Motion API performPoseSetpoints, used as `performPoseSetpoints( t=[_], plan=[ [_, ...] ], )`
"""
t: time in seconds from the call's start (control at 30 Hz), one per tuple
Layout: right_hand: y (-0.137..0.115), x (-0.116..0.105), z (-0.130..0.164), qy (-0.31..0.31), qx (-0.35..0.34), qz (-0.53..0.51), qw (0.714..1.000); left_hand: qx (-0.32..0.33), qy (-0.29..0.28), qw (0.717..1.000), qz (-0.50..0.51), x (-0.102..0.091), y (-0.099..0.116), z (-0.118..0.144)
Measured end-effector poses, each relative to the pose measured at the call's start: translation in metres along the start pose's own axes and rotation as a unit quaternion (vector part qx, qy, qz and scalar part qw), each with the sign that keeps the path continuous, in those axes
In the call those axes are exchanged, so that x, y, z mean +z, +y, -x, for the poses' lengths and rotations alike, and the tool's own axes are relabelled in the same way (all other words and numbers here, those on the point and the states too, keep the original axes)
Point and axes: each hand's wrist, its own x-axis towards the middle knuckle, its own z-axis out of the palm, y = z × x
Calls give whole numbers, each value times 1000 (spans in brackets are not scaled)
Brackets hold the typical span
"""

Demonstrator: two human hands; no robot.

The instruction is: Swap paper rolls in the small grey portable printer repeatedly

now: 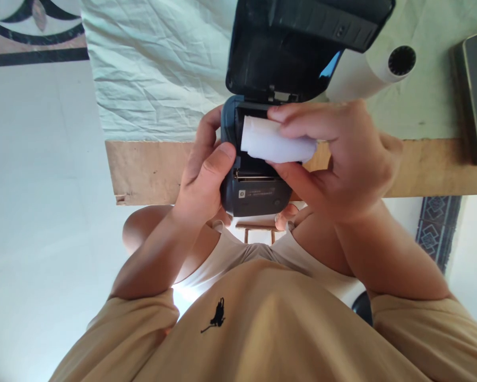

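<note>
Bench: a bare wooden edge runs across the view, with a creased pale cloth spread over the top beyond it. The work is held just off that edge, over the person's lap, so the bench carries nothing of it.

Printer: a small dark unit with its lid swung fully up and back, which leaves the paper bay open toward the person. Its labelled front face points down at the lap.

Spare roll: a larger white roll lies on its side on the cloth, just behind the lid and to the right, close by but apart from the hands.

Dark box: a flat greenish case sits at the far right of the bench, well apart from the printer.

Right hand: closed around the paper roll, forefinger laid along its top and thumb beneath. That pinch keeps the roll lying crosswise, in line with the bay.

Left hand: wrapped round the printer's left side, thumb pressed on the front corner and fingers curled behind. It appears to bear the unit and keep it steady, since nothing else supports it.

Paper roll: small, white, partly inside the open bay and partly above its rim. Whether it rests on the bay floor I cannot tell.
</note>
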Motion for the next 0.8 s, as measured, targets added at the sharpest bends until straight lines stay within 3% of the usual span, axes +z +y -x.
performPoseSetpoints(
  t=[0.17, 0.3, 0.53, 0.8],
  plan=[
    [-2, 1, -2, 38, 7, -32, 999, 41, -63, 997, 9, -5, -3, -2],
    [-1, 0, -1, 1, 27, -9, 1000, 16, -55, 998, -1, -5, -3, -1],
    [13, 11, 6, 45, -1, -114, 992, 55, -56, 997, 14, -8, -7, -2],
    [8, 3, 5, -33, 27, -80, 996, 8, -61, 998, -14, -2, 1, 2]
  ],
)
